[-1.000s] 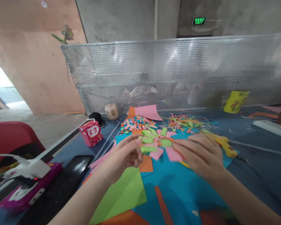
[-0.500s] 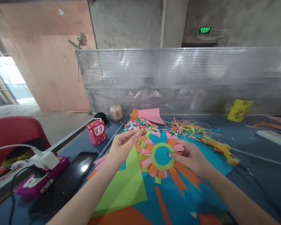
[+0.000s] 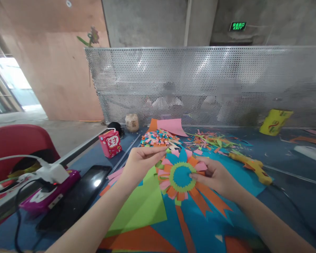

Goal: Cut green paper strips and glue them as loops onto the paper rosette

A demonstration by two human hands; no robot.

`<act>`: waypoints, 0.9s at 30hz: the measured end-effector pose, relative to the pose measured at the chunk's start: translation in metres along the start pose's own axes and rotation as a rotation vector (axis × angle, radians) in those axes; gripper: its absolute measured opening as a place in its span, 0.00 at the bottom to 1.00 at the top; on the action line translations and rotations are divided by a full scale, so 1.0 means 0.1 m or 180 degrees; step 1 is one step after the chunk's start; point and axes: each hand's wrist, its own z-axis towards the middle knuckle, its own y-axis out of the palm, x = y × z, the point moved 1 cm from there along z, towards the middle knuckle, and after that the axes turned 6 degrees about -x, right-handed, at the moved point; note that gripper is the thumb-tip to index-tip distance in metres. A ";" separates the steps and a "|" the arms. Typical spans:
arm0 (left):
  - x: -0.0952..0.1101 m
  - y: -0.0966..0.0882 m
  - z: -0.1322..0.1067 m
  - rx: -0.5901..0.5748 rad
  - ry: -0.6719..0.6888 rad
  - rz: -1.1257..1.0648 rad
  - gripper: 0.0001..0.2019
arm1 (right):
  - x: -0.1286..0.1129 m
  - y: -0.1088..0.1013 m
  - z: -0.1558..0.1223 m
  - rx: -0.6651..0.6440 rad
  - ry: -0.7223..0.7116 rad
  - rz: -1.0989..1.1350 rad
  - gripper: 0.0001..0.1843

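Observation:
My right hand point(image 3: 213, 175) pinches a paper rosette point(image 3: 183, 175) by its right edge, thumb on the front. It has a blue centre, a green zigzag ring, pink and orange petals, blue points on top and orange ribbon tails below. My left hand point(image 3: 146, 160) is just to the upper left of the rosette, thumb and fingers pressed together; whatever is between the tips is too small to tell. Under the hands lie a green paper sheet point(image 3: 142, 207) and blue paper point(image 3: 158, 230). A heap of curled paper bits point(image 3: 159, 137) is behind my left fingertips.
A yellow glue gun point(image 3: 250, 167) lies at right, its cord running toward me. Paper scraps point(image 3: 213, 139) are spread behind. At left are a black phone point(image 3: 76, 196), a purple power strip point(image 3: 51, 195) and a red drink carton point(image 3: 110, 142). A perforated metal screen point(image 3: 147, 77) stands at the back.
My left fingertips have moved slightly right and down toward the rosette, closing together. My right hand keeps its hold on the rosette. The view has shifted slightly.

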 end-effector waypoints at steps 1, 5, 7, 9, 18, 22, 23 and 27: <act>0.00 0.00 0.00 -0.0020 -0.0032 -0.0078 0.08 | 0.00 0.00 0.00 0.0030 0.0014 -0.0016 0.12; -0.01 0.00 0.01 -0.0077 -0.0139 -0.0416 0.09 | -0.01 0.00 0.00 0.0022 0.0084 0.0032 0.13; -0.01 0.00 0.02 -0.0091 -0.0161 -0.0421 0.10 | -0.01 0.00 0.01 0.0032 0.0088 0.0007 0.13; -0.01 0.00 0.02 -0.0087 -0.0137 -0.0340 0.09 | -0.02 0.00 0.01 0.0043 0.0077 -0.0036 0.13; 0.00 0.01 0.03 -0.0133 -0.0065 -0.0366 0.09 | 0.04 -0.01 -0.01 0.0204 0.0232 -0.0149 0.17; -0.01 0.01 0.01 -0.0038 -0.0149 -0.0185 0.09 | 0.01 0.01 0.00 0.0175 0.0189 -0.0243 0.15; -0.01 0.00 0.01 -0.0023 -0.0159 -0.0158 0.09 | 0.00 0.01 0.00 0.0177 0.0197 -0.0260 0.14; -0.04 -0.01 0.03 0.0015 -0.0030 -0.0342 0.11 | -0.01 0.00 0.00 0.0141 0.0187 -0.0296 0.13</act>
